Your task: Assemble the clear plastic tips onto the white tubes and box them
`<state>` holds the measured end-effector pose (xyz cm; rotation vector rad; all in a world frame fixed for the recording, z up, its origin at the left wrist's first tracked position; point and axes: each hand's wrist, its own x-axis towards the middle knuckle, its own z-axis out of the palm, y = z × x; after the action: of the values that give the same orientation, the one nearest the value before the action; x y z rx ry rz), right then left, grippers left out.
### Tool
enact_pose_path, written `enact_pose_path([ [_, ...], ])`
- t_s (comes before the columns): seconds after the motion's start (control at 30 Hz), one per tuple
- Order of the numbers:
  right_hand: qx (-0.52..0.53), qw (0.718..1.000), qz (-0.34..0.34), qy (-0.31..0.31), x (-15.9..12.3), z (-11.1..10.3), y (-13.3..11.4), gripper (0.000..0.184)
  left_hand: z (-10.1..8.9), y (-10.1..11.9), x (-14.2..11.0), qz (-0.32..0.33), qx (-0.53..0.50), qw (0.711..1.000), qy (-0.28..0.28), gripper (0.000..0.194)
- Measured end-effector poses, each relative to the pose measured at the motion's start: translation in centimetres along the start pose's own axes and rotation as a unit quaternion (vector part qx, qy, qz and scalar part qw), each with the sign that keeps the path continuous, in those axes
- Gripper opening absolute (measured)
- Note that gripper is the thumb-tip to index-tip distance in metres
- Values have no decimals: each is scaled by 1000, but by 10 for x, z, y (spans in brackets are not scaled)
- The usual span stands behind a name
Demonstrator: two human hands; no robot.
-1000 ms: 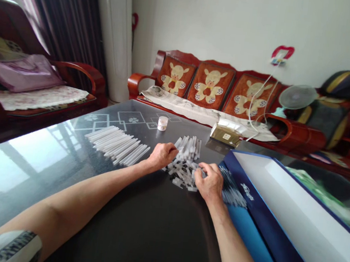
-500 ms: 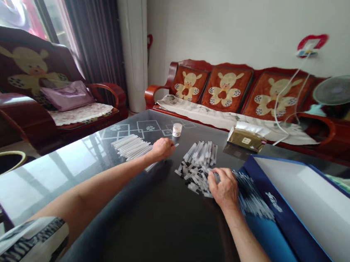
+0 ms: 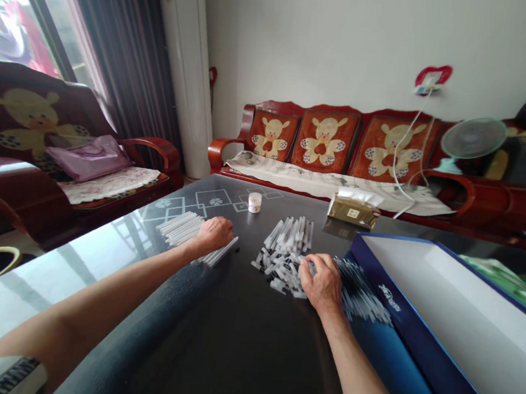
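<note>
On the dark glass table (image 3: 229, 344), my left hand (image 3: 214, 234) rests with curled fingers on the right end of a neat row of white tubes (image 3: 180, 226). What its fingers hold, if anything, is hidden. My right hand (image 3: 322, 283) lies knuckles up with bent fingers at the right edge of a loose pile of short white tubes and caps (image 3: 283, 252). A second heap of thin clear tubes (image 3: 361, 292) lies just right of that hand, on the blue lid.
An open blue box (image 3: 447, 323) with a white inside fills the table's right side. A small white jar (image 3: 254, 202) and a tan tissue pack (image 3: 353, 211) stand at the far edge. Red wooden sofas, a fan and a purple bag ring the table.
My left hand moved left from the loose pile to the neat row of white tubes. My right hand stayed at the pile. The camera view shifted.
</note>
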<state>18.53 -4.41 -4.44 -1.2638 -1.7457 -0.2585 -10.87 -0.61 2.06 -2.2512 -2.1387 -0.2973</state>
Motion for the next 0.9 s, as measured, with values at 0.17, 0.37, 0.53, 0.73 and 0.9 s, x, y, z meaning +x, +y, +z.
enact_pose_path([
  [0.17, 28, 999, 20, 4, 1, -1, 1, 18, 11, 52, 37, 31, -51, 998, -12, 27],
  [0.37, 43, 999, 22, -8, 0, -2, 0, 18, 36, 94, 93, 7, -120, 991, -60, 28],
  [0.53, 46, 998, 29, -22, 0, -3, -1, 18, 48, 96, 107, -10, -136, 986, -94, 25],
  [0.73, 55, 998, 35, -13, 1, -4, -2, 17, 43, 91, 108, -13, -107, 989, -101, 28],
  [0.9, 56, 998, 38, -17, 1, -3, -2, 17, 42, 88, 109, -32, -83, 993, -73, 27],
])
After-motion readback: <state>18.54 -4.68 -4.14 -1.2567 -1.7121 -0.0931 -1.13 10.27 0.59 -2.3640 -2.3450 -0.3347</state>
